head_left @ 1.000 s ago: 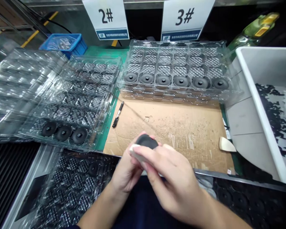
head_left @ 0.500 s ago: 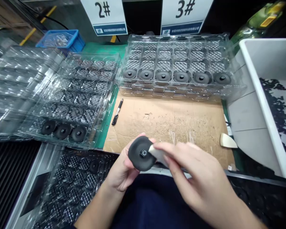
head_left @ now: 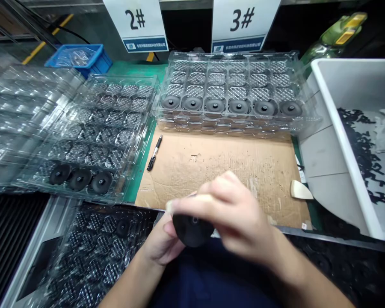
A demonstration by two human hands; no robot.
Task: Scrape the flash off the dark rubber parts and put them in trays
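My left hand [head_left: 163, 241] is closed around the edge of a round black dish-shaped part [head_left: 192, 231], with a small raised hub at its centre. My right hand [head_left: 231, 209] reaches across the part's upper face, blurred by motion, its fingers bent together. A pale tip [head_left: 170, 207] shows at the end of its index finger, at the part's far left rim. The small pale piece seen in this hand earlier is mostly hidden now. Similar black parts [head_left: 214, 105] sit in the front row of a stacked clear tray [head_left: 231, 117] beyond the hands.
Cardboard [head_left: 218, 158] covers the bench, with a pen [head_left: 154, 153] and a cream wedge-shaped piece [head_left: 300, 190] on it. Another clear tray [head_left: 137, 128] at left holds three black parts [head_left: 102, 182]. A white bin [head_left: 343, 141] with black scraps stands right; a blue basket [head_left: 98, 60] sits behind.
My right hand has swept left over the black part, from its right side to its far left rim. The part is slightly lower and tipped, and the view has shifted a little.
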